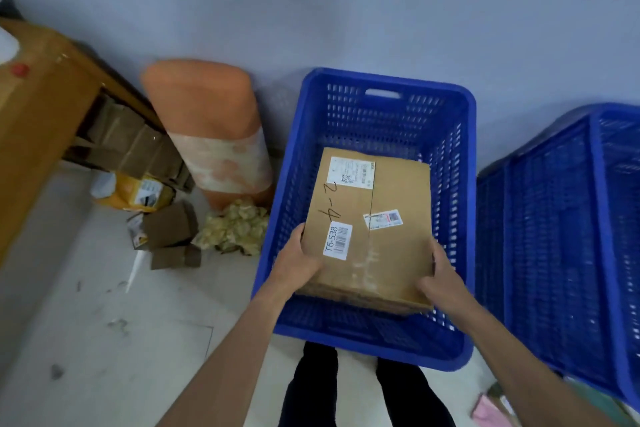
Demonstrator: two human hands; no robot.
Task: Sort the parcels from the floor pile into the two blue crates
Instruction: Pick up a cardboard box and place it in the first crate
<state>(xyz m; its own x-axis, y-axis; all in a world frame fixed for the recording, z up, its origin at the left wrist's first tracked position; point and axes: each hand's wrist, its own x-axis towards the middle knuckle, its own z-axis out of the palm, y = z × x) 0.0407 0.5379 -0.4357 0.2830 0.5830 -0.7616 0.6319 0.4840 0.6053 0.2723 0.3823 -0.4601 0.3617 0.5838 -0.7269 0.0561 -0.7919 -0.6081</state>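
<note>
Box: we held a brown cardboard box (370,229) inside the rim of the left blue crate (381,121), its near end in our hands. We could not tell whether it touched the bottom.
Left hand: our left hand (298,260) gripped the box's near left corner, fingers curled round the edge, just beside a white label (337,241) reading T6-538.
Right hand: our right hand (438,270) gripped the near right edge, fingers wrapped under it.
Box top: we saw two more white stickers and a handwritten mark on it.
Second crate: another blue crate (554,236) stood just beside the first, on its right.
Left of the crate: an orange roll (207,128) leaned against the wall, with crumpled yellowish paper (235,229) at its foot.
Floor pile: a yellow parcel (138,194) and small brown boxes (169,225) lay further left, near a wooden cabinet (41,121).
Below: our dark trouser legs (315,388) showed at the crate's near side.
</note>
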